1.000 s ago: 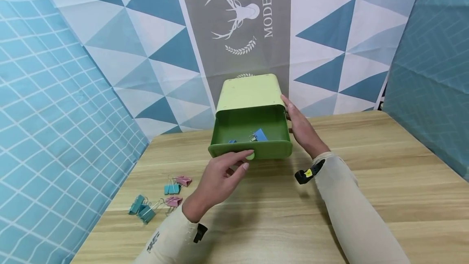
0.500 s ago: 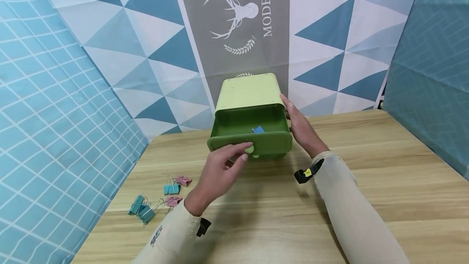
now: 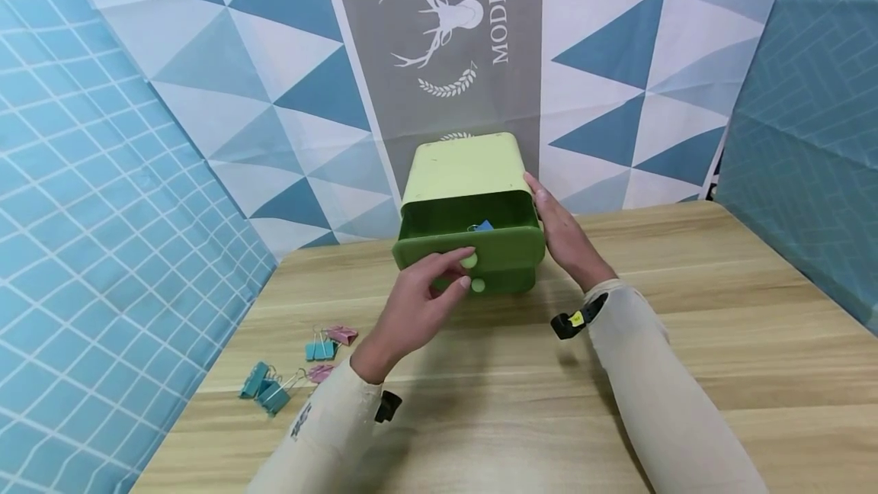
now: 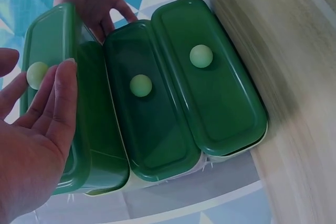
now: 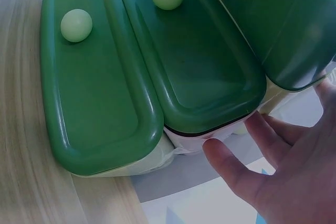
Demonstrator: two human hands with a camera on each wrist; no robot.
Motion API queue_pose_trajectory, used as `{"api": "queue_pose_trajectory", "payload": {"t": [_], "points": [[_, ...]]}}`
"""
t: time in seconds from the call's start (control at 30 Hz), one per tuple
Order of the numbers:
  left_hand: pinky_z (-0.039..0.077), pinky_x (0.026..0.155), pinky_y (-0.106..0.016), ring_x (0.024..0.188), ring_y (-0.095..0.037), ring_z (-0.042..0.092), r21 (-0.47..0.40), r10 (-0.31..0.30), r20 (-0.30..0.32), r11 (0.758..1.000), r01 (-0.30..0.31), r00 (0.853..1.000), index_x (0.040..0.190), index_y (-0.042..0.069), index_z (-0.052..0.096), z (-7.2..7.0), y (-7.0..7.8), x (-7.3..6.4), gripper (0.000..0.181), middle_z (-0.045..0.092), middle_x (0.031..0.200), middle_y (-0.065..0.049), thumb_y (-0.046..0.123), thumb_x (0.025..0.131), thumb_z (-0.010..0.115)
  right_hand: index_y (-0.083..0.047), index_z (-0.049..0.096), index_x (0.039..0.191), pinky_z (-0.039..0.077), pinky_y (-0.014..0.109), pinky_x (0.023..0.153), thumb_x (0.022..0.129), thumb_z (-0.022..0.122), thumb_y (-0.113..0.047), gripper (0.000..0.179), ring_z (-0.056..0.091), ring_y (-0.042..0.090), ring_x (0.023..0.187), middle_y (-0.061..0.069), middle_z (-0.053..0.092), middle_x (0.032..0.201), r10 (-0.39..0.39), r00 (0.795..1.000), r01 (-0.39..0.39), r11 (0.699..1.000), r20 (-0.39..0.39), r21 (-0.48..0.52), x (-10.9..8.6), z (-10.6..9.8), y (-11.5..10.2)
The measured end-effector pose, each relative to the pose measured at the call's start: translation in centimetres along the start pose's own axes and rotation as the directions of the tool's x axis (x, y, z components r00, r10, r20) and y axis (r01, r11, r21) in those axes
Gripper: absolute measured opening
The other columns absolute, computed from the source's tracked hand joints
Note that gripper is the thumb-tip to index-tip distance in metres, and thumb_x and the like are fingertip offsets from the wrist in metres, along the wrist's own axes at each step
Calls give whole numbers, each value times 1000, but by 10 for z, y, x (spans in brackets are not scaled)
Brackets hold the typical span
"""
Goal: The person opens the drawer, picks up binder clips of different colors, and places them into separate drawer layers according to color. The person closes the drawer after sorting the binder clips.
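A pale-green cabinet (image 3: 463,166) with green drawers stands at the table's back, its top drawer (image 3: 439,246) partly pulled out. A blue binder clip (image 3: 484,226) lies in that drawer; the front wall hides much of the inside. My left hand (image 3: 414,307) is at the top drawer's round knob (image 3: 469,259). Its index finger touches the knob, with the thumb apart from it. The left wrist view shows the other fingers beside the knob. With spread fingers, my right hand (image 3: 565,235) rests against the cabinet's right side. Two lower drawers (image 4: 152,103) appear pushed in.
Left of my left forearm, teal binder clips (image 3: 273,397) and pink binder clips (image 3: 341,335) lie on the wooden table (image 3: 549,410). A patterned cloth (image 3: 604,97) hangs close behind the cabinet, and blue gridded cloth (image 3: 82,212) borders the left side.
The top drawer has slid inward, away from me, with my left hand following. Less of its inside shows, and a lower knob has come into sight. My right hand stays against the cabinet.
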State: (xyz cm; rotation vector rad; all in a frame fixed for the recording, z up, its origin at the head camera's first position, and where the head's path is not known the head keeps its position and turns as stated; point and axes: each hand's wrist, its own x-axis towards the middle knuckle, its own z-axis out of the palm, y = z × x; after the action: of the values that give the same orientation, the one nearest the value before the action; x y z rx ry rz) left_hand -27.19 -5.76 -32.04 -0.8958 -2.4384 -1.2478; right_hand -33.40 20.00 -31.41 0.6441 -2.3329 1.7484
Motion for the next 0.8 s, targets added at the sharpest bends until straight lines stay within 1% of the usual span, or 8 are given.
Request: {"api": "queue_pose_trajectory", "payload": {"t": [0.07,0.17,0.27,0.4,0.43,0.63,0.8], "points": [[54,71,-33,96,-8,60,-3,-12,-10,1000,12,1000,135,21,65,1,-1,2,35,65,106,7,18,100,64,-25,8,163,21,55,117,111,17,-40,54,13,23,152,-4,9,167,10,1000,-10,1000,1,6,0,-1,0],[54,72,-32,96,-9,60,-18,-28,-31,999,28,999,134,22,66,1,-3,5,35,65,107,5,19,100,63,-29,8,162,32,60,110,111,17,-43,54,19,27,150,-3,11,167,27,1000,-27,1000,2,15,0,-1,0],[54,74,-33,97,-10,60,-45,-42,-47,998,40,998,134,22,66,2,-6,8,34,65,108,4,20,101,62,-29,8,162,38,63,104,111,16,-43,54,23,30,149,-1,13,167,35,999,-35,999,3,20,-1,-1,-1],[54,78,-35,98,-12,60,-81,-55,-58,995,50,997,135,22,65,2,-10,12,34,65,108,2,22,101,61,-28,8,163,40,62,101,111,16,-42,55,26,31,148,2,16,166,36,999,-36,999,5,25,-1,-1,-2],[54,77,-35,95,-13,61,-90,-59,-58,994,54,997,135,22,65,2,-11,13,34,65,108,2,22,102,60,-27,8,163,40,62,101,111,16,-42,55,26,31,148,2,16,166,36,999,-36,999,4,24,-1,0,-2],[56,72,-36,87,-18,64,-148,-100,-51,985,91,994,136,23,64,2,-14,18,34,66,108,-2,23,102,59,-29,8,162,40,61,102,111,16,-42,54,26,30,148,3,16,166,39,999,-39,999,2,15,0,0,-3],[57,70,-36,89,-17,65,-178,-139,-75,976,124,987,136,25,64,5,-15,24,34,66,107,-5,24,102,60,-25,9,163,40,61,102,110,17,-44,56,27,31,147,4,18,165,40,999,-40,999,-3,28,-1,0,-5]]}}
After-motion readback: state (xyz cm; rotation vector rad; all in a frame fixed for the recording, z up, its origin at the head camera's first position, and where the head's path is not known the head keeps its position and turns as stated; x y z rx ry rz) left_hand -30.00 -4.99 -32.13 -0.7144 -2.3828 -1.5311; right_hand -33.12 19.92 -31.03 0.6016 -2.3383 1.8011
